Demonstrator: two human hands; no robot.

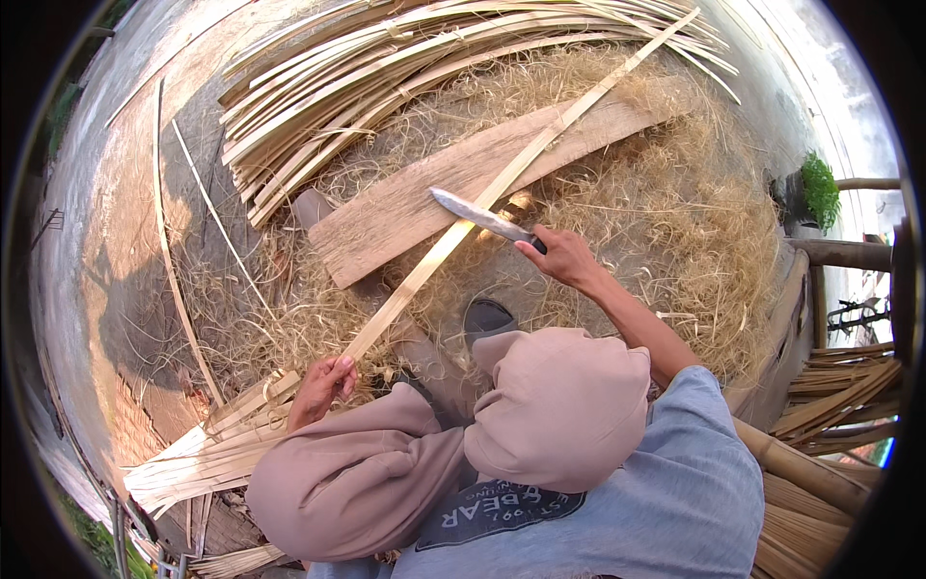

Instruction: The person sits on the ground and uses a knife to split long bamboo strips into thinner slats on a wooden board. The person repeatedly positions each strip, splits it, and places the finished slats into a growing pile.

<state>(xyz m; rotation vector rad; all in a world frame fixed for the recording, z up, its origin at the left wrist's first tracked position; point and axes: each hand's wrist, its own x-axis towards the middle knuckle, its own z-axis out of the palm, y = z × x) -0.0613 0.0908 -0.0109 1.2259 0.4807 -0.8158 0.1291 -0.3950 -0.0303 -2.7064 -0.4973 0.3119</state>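
My left hand (323,388) is closed on the near end of a long, pale, flat bamboo strip (422,272). The strip slants away to the upper right, lying across a wooden board (386,222). In my right hand (561,256) is a knife (482,217), gripped by its dark handle. Its blade points left and crosses over the strip near the board's near edge. Whether the edge touches the strip I cannot tell.
Curly shavings (666,232) cover the ground around the board. A large pile of bamboo strips (386,87) lies beyond it. Another bundle of strips (207,458) is by my left knee. Bamboo poles (801,468) and more strips (839,391) stand at the right. A green plant (820,190) grows at far right.
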